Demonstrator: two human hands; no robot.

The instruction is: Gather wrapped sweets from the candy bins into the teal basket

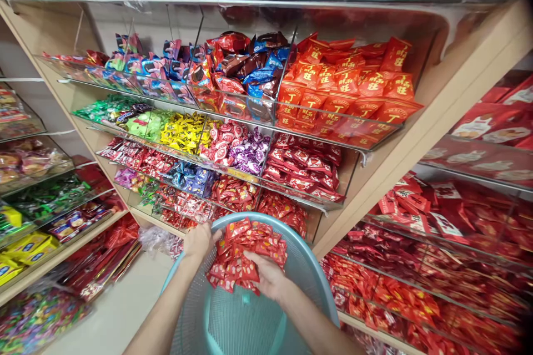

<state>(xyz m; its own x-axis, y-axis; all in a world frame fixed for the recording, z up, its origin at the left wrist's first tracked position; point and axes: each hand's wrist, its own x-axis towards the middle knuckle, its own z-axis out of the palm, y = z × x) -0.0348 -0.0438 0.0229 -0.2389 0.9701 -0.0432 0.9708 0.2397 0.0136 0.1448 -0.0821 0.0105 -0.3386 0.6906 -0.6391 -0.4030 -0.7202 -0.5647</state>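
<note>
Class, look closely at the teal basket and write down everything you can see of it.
The round teal basket looks like plastic, with a broad smooth rim and a wall and bottom pierced by many small holes. It stands below the candy shelves, its open top facing the viewer and its near edge cut off by the picture. Red packets fill its far part. The left hand is at its far-left rim; the right hand touches the packets. Its support is hidden.

Both arms (164, 305) extend forward, left fingers (203, 233) and right fingers (255, 260) bent.
</note>
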